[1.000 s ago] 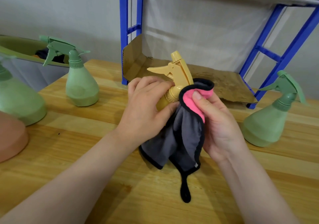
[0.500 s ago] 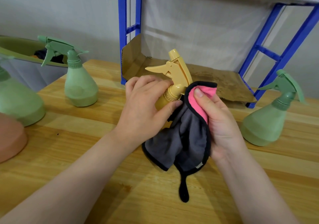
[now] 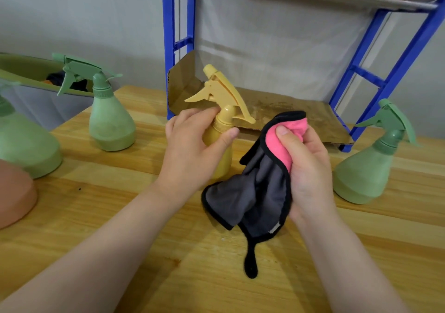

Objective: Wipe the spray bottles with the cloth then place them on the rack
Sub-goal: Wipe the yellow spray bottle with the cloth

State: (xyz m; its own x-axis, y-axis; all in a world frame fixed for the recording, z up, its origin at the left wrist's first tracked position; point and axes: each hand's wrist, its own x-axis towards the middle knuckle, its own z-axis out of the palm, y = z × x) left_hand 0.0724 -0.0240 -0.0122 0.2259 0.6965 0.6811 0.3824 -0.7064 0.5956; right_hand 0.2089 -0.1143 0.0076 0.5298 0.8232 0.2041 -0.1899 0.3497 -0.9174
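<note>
Here the left hand has its grip curled round the yellow spray bottle, fingers at the neck just under the trigger head and the thumb laid across the front of the body. The bottle stands upright near the middle of the wooden surface, its nozzle pointing left. Just to its right, the right hand has its grip closed on the cloth, the thumb pinning a pink fold against the fingers. The cloth is grey with black edging; it hangs down from that hand with a black loop dangling at the bottom, and its upper part is apart from the bottle's neck. Whether its lower folds touch the bottle's base cannot be told.

At the far side stands the blue rack, its lowest shelf covered with brown cardboard. A green spray bottle stands at the right, near the rack's front leg. Another green bottle stands at the far left, with a third green one and a terracotta-coloured body cut off by the left edge.
</note>
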